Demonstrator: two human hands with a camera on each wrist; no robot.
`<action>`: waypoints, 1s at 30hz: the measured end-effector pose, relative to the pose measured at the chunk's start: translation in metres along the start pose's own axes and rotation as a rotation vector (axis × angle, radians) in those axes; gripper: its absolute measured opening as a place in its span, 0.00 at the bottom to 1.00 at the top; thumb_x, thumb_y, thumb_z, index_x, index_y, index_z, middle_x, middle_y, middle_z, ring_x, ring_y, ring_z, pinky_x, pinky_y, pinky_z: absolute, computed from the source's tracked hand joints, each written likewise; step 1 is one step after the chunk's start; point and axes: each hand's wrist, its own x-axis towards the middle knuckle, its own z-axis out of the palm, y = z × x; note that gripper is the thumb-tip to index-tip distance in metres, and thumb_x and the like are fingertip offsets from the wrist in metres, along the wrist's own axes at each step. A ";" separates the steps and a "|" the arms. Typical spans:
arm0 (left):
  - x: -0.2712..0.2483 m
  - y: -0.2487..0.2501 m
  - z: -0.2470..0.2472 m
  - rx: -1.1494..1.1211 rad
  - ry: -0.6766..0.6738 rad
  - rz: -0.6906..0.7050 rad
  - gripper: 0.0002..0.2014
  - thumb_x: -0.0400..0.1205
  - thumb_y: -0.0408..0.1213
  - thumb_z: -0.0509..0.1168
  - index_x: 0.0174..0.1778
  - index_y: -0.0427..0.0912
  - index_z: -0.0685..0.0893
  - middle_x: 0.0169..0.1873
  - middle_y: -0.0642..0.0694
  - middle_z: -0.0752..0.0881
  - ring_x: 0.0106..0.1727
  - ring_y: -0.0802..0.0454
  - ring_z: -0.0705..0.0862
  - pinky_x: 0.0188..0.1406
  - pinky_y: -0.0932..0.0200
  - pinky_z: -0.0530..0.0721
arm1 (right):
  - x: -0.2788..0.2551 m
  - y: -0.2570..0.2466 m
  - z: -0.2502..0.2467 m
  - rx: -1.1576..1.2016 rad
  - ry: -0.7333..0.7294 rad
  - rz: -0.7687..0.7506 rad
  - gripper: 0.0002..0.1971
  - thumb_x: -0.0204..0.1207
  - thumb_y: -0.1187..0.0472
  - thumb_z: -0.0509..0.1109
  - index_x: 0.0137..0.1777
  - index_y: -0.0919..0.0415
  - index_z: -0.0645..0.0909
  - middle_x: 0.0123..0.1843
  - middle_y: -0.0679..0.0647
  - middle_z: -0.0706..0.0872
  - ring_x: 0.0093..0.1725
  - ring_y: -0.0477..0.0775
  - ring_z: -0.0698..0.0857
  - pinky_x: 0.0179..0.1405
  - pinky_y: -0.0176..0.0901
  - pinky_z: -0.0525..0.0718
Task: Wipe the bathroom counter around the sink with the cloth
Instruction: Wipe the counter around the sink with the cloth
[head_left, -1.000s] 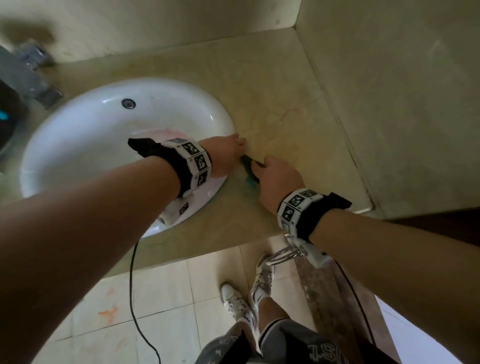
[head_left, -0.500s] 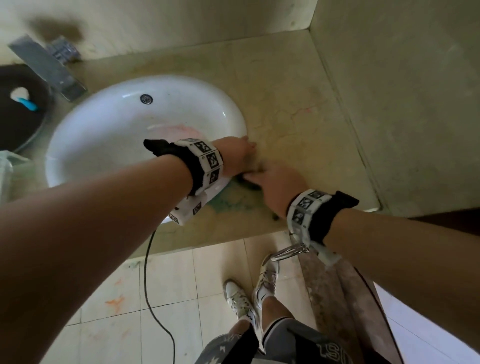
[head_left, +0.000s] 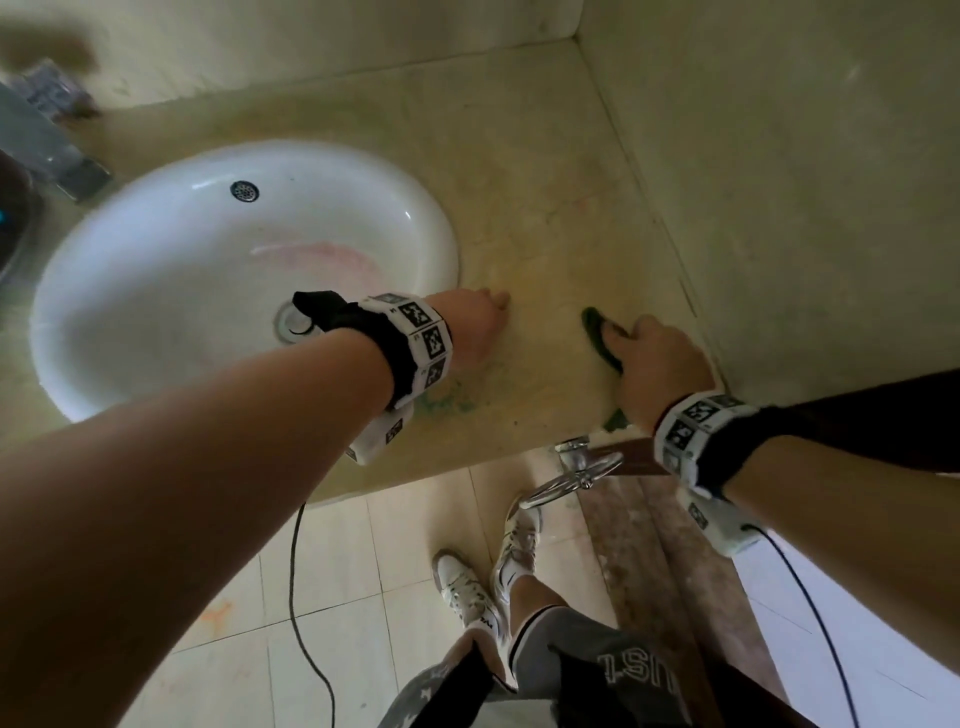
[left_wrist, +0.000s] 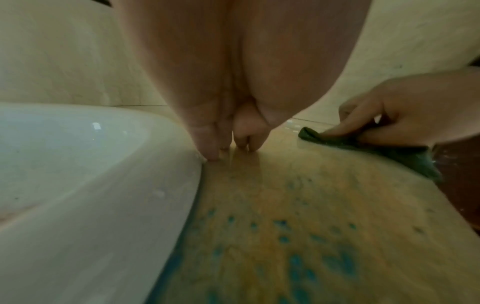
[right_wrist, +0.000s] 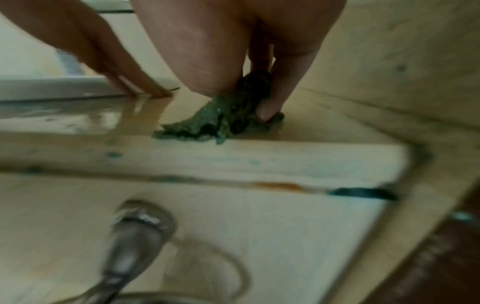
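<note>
A dark green cloth (head_left: 602, 340) lies crumpled on the beige counter (head_left: 519, 171) near its front right corner, close to the side wall. My right hand (head_left: 662, 364) grips it, thumb and fingers curled round the cloth (right_wrist: 233, 115) and pressing it down. My left hand (head_left: 475, 325) rests on the counter right beside the white sink's (head_left: 182, 270) rim, fingers straight, holding nothing. In the left wrist view its fingertips (left_wrist: 211, 152) touch the wet counter at the rim. Blue-green stains (head_left: 447, 400) mark the counter between sink and front edge.
The side wall (head_left: 805, 182) stands just right of the cloth. A faucet (head_left: 47, 150) is at the far left behind the sink. A metal towel ring (head_left: 576, 470) hangs below the counter's front edge. My feet stand on the tiled floor (head_left: 337, 571), with a cable hanging.
My right hand has slid the cloth to the right, away from the left hand and toward the side wall. The left hand stays by the sink rim.
</note>
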 end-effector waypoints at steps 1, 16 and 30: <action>0.000 -0.001 -0.002 -0.011 -0.013 -0.019 0.27 0.84 0.32 0.54 0.80 0.35 0.58 0.77 0.35 0.65 0.74 0.36 0.72 0.70 0.40 0.75 | -0.008 -0.013 0.003 -0.003 -0.001 -0.057 0.20 0.82 0.47 0.52 0.65 0.56 0.75 0.47 0.57 0.77 0.40 0.57 0.74 0.36 0.43 0.70; -0.002 0.000 0.004 0.004 0.043 -0.002 0.28 0.86 0.33 0.52 0.83 0.37 0.52 0.80 0.36 0.63 0.78 0.38 0.67 0.76 0.44 0.68 | -0.009 0.001 -0.020 0.028 0.052 -0.059 0.18 0.82 0.50 0.57 0.67 0.54 0.77 0.45 0.55 0.75 0.39 0.56 0.75 0.38 0.43 0.75; -0.040 0.008 0.000 -0.225 0.209 -0.106 0.29 0.85 0.40 0.59 0.81 0.40 0.60 0.80 0.40 0.63 0.79 0.43 0.65 0.78 0.53 0.64 | -0.046 -0.094 -0.002 0.261 -0.062 -0.255 0.24 0.82 0.48 0.59 0.76 0.51 0.68 0.59 0.55 0.85 0.57 0.60 0.83 0.55 0.50 0.82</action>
